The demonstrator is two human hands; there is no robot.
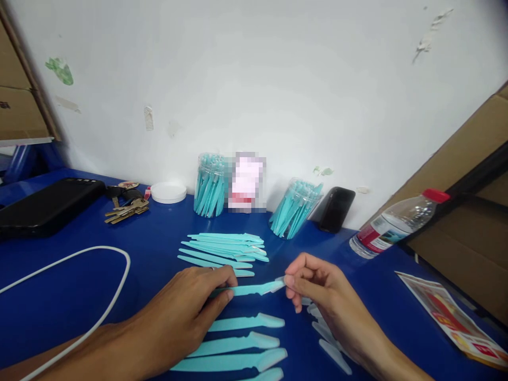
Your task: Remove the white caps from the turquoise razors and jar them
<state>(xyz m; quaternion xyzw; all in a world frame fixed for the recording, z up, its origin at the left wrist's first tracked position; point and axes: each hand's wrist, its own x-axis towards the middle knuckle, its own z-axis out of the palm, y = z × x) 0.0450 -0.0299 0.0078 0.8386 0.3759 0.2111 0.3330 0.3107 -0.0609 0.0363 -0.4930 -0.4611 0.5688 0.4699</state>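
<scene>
My left hand (198, 301) pinches the handle of a turquoise razor (250, 289) above the blue table. At its blade end, my right hand (313, 283) holds a small clear cap between thumb and fingers, touching the razor's tip. Several turquoise razors (238, 346) lie in a row nearer me, blade ends to the right, partly behind my left hand. Beyond my hands is a pile of turquoise razors (226, 246). Several translucent caps (333, 354) lie beside and partly under my right hand.
Two clear jars of turquoise razors (210, 188) (296, 209) stand by the wall, a blurred card between them. Around them are a white lid (169, 192), keys (127, 206), a black phone (337, 209), a water bottle (397, 225), a leaflet (452, 323) and a white cable (99, 317).
</scene>
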